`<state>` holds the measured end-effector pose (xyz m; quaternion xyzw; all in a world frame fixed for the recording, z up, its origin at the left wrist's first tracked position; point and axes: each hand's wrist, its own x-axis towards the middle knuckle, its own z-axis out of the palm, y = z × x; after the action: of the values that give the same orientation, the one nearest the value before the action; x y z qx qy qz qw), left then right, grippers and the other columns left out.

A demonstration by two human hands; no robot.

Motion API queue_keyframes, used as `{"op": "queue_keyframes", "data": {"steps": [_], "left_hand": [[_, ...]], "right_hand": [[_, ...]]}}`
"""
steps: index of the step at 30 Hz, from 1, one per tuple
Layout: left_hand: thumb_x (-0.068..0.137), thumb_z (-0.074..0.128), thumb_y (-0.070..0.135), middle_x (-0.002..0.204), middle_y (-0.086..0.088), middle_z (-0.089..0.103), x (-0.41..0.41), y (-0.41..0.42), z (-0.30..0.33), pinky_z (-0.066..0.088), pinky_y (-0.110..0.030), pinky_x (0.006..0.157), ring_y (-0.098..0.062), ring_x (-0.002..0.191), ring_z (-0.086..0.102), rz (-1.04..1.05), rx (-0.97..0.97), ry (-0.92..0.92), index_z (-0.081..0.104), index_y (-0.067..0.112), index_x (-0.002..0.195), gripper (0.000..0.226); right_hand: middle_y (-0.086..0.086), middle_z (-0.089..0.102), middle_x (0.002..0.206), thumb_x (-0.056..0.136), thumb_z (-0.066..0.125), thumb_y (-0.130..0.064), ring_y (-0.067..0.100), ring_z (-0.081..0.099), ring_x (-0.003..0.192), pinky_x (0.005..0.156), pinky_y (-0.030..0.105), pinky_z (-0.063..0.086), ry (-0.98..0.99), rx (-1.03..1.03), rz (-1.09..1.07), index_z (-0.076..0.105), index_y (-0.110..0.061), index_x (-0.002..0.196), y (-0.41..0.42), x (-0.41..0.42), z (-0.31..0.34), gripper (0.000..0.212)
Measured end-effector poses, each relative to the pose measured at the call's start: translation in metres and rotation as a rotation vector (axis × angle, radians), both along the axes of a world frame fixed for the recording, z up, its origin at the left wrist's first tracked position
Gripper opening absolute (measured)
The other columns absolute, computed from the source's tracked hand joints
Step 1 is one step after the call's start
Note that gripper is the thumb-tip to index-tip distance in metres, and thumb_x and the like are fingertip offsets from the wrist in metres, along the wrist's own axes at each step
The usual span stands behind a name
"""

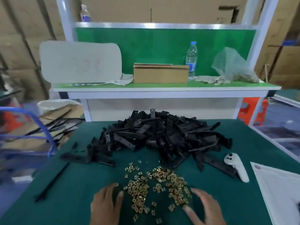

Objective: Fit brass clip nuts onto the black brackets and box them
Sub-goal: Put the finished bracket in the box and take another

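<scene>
Brass nuts scattered between both hands; bracket pile straight beyond. Left hand seemingly pinching something dark, right hand spread, nearer the nuts.

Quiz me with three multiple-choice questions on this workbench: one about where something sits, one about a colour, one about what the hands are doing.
1. Where does the pile of black brackets lie relative to the brass clip nuts?
A. Beyond them
B. On the shelf
C. In the cardboard box

2. What colour is the table mat?
A. Red
B. Dark green
C. White

3. What is the right hand doing?
A. Holding the water bottle
B. Lying open beside the nuts
C. Gripping a bracket

Answers: 1 A, the pile sits farther from the person than the nuts. 2 B, green shows all around the parts. 3 B, its fingers are spread and hold nothing.
</scene>
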<state>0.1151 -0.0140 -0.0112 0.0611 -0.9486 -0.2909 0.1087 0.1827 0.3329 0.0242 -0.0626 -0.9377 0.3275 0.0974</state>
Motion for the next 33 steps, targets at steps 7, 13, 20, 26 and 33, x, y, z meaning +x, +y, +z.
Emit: {"op": "queue_keyframes", "data": {"steps": [7,13,20,26,33], "left_hand": [[0.086,0.014,0.086,0.148,0.004,0.053,-0.004,0.007,-0.013,0.040,-0.044,0.109,-0.023,0.137,0.050,-0.226,-0.141,0.022,0.052,0.031,0.147,0.090],[0.098,0.056,0.046,0.134,0.024,0.057,0.002,0.004,-0.007,0.037,-0.023,0.111,0.005,0.125,0.050,-0.337,0.066,0.084,0.056,0.041,0.135,0.037],[0.091,0.073,0.030,0.118,0.027,0.061,0.005,-0.003,-0.015,0.041,-0.016,0.102,0.008,0.111,0.055,-0.336,0.049,0.108,0.065,0.035,0.123,0.033],[0.077,0.087,0.009,0.089,0.024,0.065,-0.001,-0.005,-0.016,0.049,-0.026,0.080,0.003,0.083,0.060,-0.048,0.220,0.217,0.071,0.031,0.094,0.032],[0.090,0.075,0.027,0.093,0.032,0.057,-0.037,0.015,-0.005,0.049,-0.035,0.084,0.001,0.092,0.056,-0.111,0.227,0.180,0.065,0.040,0.098,0.019]], "right_hand": [[-0.005,-0.011,0.168,0.060,-0.010,-0.093,0.021,-0.001,0.156,0.125,0.035,0.007,-0.223,0.430,0.229,-0.013,-0.029,0.160,-0.080,-0.067,-0.022,0.118],[0.000,0.064,0.132,0.097,0.036,-0.063,0.028,0.066,0.113,0.087,0.043,0.056,0.089,0.354,0.190,0.065,-0.029,0.131,-0.097,-0.087,-0.019,0.056],[0.004,0.072,0.080,0.034,0.104,-0.007,0.033,0.070,0.063,0.050,0.046,0.055,0.193,0.336,0.122,0.081,-0.024,0.079,-0.101,-0.090,-0.034,0.053],[-0.005,0.070,0.081,0.058,0.098,-0.009,0.022,0.069,0.065,0.062,0.036,0.049,0.398,0.270,0.116,0.079,-0.025,0.081,-0.091,-0.088,-0.041,0.034],[-0.017,0.066,0.075,0.094,0.047,-0.050,0.008,0.056,0.072,0.071,0.028,0.036,0.490,0.250,0.128,0.062,-0.042,0.096,-0.092,-0.081,-0.036,0.017]]}}
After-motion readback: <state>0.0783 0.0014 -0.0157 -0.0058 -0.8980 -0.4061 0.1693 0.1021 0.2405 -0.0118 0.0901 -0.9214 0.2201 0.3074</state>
